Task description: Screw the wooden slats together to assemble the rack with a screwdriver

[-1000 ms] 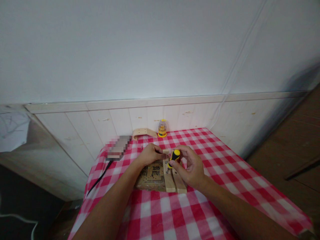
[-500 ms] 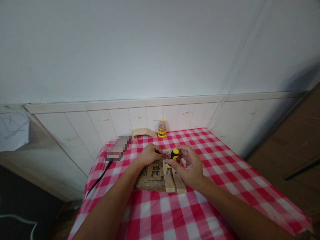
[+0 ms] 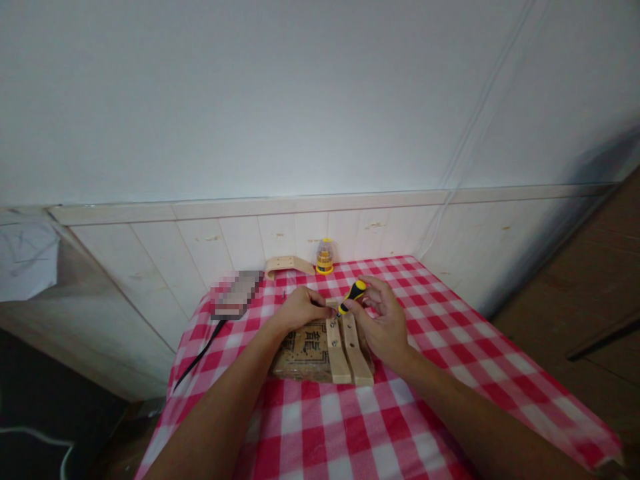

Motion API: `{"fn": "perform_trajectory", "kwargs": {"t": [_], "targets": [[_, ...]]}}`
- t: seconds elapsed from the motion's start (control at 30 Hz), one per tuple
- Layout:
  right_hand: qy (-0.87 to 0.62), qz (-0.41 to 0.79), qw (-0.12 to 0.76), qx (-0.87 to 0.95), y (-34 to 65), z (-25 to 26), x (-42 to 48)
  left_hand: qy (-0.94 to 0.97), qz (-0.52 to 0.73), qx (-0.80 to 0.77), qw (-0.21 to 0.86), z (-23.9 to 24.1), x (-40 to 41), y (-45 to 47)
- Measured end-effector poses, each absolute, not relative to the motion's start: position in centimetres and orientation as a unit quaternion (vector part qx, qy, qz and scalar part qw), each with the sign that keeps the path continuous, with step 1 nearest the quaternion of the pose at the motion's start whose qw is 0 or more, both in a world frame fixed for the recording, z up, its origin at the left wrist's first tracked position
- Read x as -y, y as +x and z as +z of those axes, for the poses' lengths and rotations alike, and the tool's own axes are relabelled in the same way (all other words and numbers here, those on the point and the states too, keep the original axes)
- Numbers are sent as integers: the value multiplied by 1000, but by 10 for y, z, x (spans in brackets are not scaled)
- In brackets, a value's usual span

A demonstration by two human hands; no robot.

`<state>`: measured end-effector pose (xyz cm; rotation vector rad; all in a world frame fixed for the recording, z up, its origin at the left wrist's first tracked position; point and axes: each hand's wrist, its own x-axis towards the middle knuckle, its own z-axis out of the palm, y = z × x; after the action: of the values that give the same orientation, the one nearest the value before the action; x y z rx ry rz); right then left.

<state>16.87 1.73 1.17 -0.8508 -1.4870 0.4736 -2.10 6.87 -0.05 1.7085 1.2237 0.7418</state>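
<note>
In the head view, my right hand [image 3: 387, 317] grips a yellow-and-black screwdriver [image 3: 353, 294], its handle leaning up to the right. Its tip points down at the far part of the left of two pale, bent wooden pieces [image 3: 339, 357], close to a screw there; contact is unclear. My left hand [image 3: 303, 310] is closed, thumb and fingertips pressed at the far left edge of that piece. The second wooden piece [image 3: 359, 357] lies alongside, with dark holes in it. Both rest on a brown board [image 3: 303, 363] with black printed characters, partly covered by my left hand.
Against the wall stand another curved wooden piece [image 3: 289, 265] and a clear container with yellow parts [image 3: 325, 258]. A blurred-out flat object [image 3: 237, 295] with a black strap [image 3: 200, 357] lies at left. A red-and-white checked cloth [image 3: 320, 433] covers the table.
My right hand has lifted slightly and tilted the screwdriver handle up and to the right. Its tip has moved from the nearer screw toward the farther one. My left hand stays put.
</note>
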Motion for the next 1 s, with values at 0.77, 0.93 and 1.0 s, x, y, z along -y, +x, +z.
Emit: {"fn": "perform_trajectory", "kwargs": {"t": [0.77,0.93,1.0], "targets": [[-343,237,591,691,170,13,-16,686,310,-475,457,-10,-74,-23],[-356,211,585,697,169,16,-17,682,311,-476,459,-8,-73,-22],[-361,215,586,692,169,15,-18,685,310,-474,458,-7,-73,-22]]}}
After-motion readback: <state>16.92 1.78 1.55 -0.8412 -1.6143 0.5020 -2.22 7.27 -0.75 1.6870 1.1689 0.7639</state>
